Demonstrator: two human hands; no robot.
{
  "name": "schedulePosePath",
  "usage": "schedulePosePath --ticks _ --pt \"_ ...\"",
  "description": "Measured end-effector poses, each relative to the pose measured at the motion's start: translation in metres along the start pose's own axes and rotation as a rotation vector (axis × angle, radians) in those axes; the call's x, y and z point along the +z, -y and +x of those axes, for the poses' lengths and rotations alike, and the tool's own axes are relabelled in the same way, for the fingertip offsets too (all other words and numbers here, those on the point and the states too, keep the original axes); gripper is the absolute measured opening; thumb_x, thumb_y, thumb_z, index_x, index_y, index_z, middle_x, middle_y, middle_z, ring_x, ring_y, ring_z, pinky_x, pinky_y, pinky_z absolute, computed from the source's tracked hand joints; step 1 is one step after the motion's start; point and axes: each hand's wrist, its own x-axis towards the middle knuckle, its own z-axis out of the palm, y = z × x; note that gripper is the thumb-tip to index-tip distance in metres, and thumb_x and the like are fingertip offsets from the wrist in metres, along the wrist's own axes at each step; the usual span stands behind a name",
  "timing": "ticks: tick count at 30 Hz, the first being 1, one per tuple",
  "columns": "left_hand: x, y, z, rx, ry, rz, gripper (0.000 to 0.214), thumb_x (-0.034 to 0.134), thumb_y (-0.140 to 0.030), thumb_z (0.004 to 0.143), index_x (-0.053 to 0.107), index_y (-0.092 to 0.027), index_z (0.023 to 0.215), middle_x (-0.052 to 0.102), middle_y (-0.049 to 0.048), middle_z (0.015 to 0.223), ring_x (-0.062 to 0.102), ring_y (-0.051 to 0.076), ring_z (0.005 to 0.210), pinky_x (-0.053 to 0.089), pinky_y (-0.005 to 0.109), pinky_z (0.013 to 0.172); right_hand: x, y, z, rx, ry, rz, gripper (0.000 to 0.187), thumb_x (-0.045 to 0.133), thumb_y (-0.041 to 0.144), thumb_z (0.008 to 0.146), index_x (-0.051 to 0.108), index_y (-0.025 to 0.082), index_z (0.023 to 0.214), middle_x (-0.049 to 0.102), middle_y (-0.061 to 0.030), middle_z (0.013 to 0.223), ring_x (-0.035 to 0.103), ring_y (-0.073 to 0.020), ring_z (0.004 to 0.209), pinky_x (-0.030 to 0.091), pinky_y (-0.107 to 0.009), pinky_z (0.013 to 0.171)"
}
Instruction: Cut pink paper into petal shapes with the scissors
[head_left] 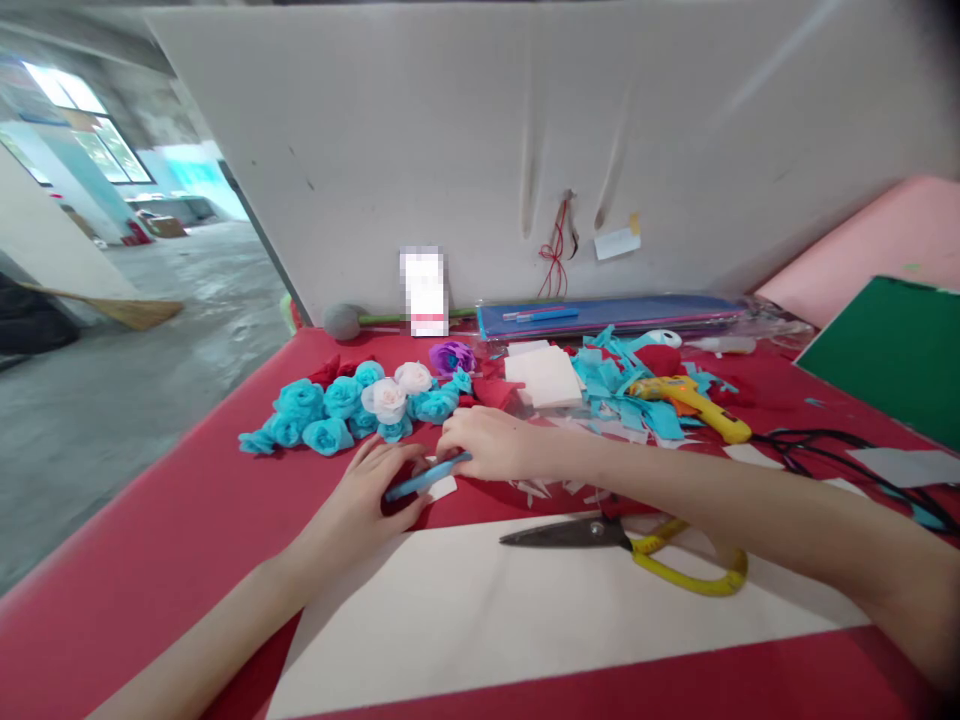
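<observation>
While the left hand (379,482) and right hand (489,442) each clamp a light-blue stick (430,477), its middle lies at three o'clock from the left and eight o'clock from the right, white paper (442,489) at its four o'clock.

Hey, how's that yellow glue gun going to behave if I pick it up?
The glue gun looks hard-bodied, so it should stay stiff. The black cord at its handle end will probably drag. Thin blue scraps around it may shift too.
</observation>
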Motion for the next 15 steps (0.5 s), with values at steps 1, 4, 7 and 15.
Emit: schedulePosePath --ticks 1,4,7,15 --pt "0.001 0.0 0.0 0.005 -0.003 0.006 0.028 0.051 -0.03 0.079 0.049 -0.022 0.106 0.063 0.0052 0.105 0.054 0.025 0.102 0.027 0.048 0.101 0.001 -0.001 -0.001 0.005 -0.004 -0.001 0.023 0.05 0.031 0.087 0.057 0.011 0.097 0.058 -0.0054 0.094 0.056 -0.0161 0.088 0.047 -0.036 0.078" --pt "0.002 0.003 0.001 0.025 -0.007 0.027 0.029 0.051 -0.032 0.079 0.05 -0.021 0.106 0.064 0.0049 0.104 0.056 0.023 0.098 0.02 0.049 0.105 0.005 -0.002 -0.001 0.011 -0.029 -0.004 0.022 0.05 0.03 0.087 0.057 0.011 0.097 0.058 -0.0056 0.095 0.056 -0.0165 0.089 0.047 -0.037 0.079" --pt "0.001 0.007 0.001 0.038 -0.012 0.055 0.029 0.05 -0.032 0.079 0.05 -0.02 0.106 0.064 0.0055 0.104 0.056 0.023 0.099 0.021 0.049 0.104 0.011 -0.003 0.001 0.015 -0.068 -0.007 0.022 0.049 0.029 0.087 0.056 0.012 0.099 0.058 -0.0057 0.097 0.055 -0.0168 0.091 0.046 -0.038 0.08" --pt "0.003 0.025 0.0 0.056 -0.063 0.115 0.03 0.049 -0.032 0.08 0.049 -0.019 0.107 0.062 0.0086 0.109 0.053 0.026 0.106 0.024 0.05 0.102 0.016 0.0 0.009 0.052 -0.16 -0.068 0.022 0.049 0.028 0.087 0.056 0.012 0.099 0.058 -0.0055 0.096 0.056 -0.0165 0.09 0.047 -0.037 0.08"
